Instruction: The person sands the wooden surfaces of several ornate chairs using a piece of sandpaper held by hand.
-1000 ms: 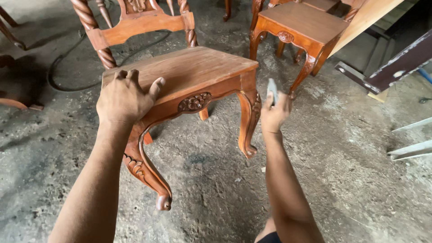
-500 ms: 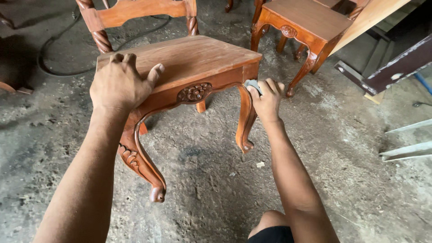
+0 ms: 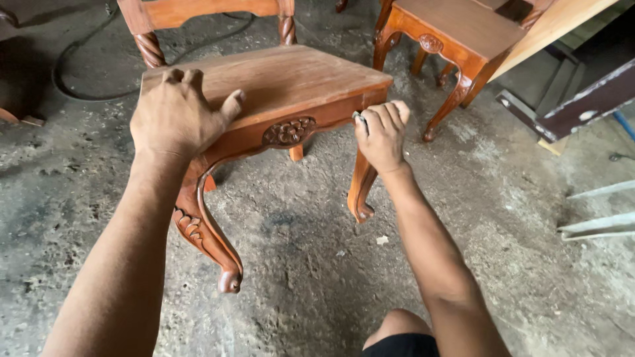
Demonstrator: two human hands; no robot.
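Head view looks down on a wooden chair (image 3: 291,82) standing on a rough concrete floor (image 3: 297,291). I see my left hand (image 3: 175,119) lying flat on the seat's near left corner, fingers spread and thumb stretched along the front edge; it presses down and closes on nothing. My right hand (image 3: 382,135) is at the seat's near right corner, just where the front rail meets the top of the right leg (image 3: 360,192). Its fingers are curled tight around a small grey pad (image 3: 359,119), of which only an edge peeks out by the thumb, and the pad touches the wood at that corner. I cannot tell what the pad is made of.

A carved oval rosette (image 3: 289,131) sits at the middle of the front rail, between my two hands. The left leg (image 3: 208,235) curves down to a scrolled foot near the bottom of the view, with carving on its knee. Behind the seat rise two twisted posts and a flat back rail (image 3: 205,10).

Off the chair's far right corner, well apart, stands a second chair (image 3: 456,33) of like shape, with its own carved rail and curved legs. A pale plank (image 3: 555,26) leans across the top right, and a dark board (image 3: 582,106) lies under it. A black cable (image 3: 63,63) loops on the floor beyond the chair's left side. My knee (image 3: 403,334) shows at the bottom edge.
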